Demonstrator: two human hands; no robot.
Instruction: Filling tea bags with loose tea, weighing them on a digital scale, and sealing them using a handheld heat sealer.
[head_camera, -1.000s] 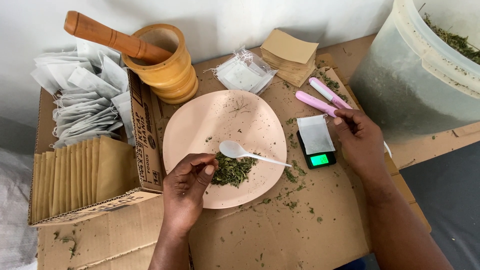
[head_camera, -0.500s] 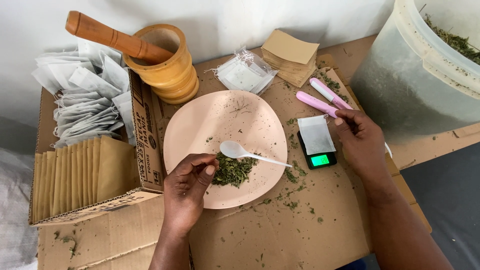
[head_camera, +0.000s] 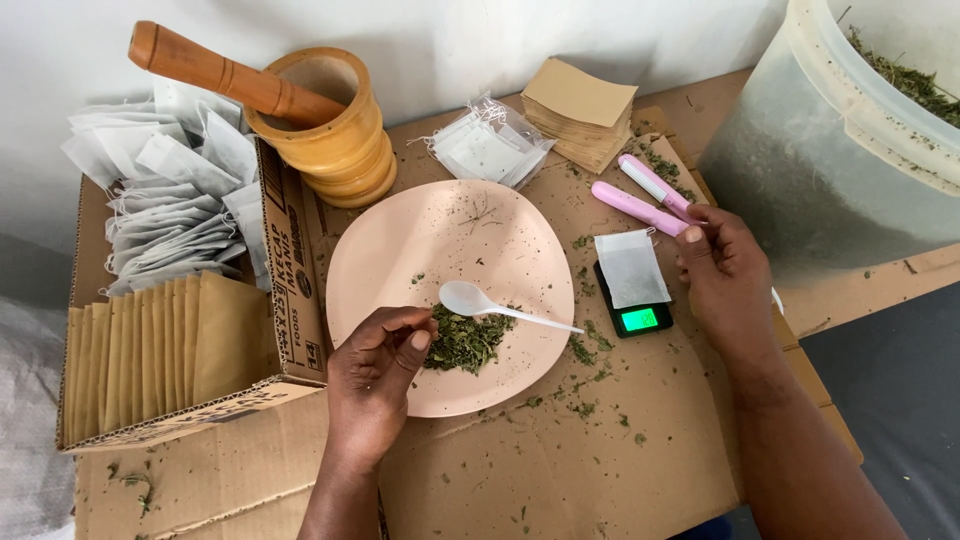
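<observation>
The left hand (head_camera: 375, 375) rests at the pink plate's (head_camera: 400, 260) rim, fingers pinched together beside the pile of dried green herbs (head_camera: 465, 342) by a white plastic spoon (head_camera: 500, 305). The right hand (head_camera: 728, 280), fingers curled together, touches the small white bag (head_camera: 630, 268) on the pocket scale (head_camera: 638, 315).

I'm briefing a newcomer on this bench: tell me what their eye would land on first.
First, the round pale pink plate at the centre of the cardboard-covered table, with a small heap of green dried herb and a white plastic spoon on it; the left hand pinches at the heap. To its right, the right hand rests beside a small black scale carrying a white paper bag.
</observation>
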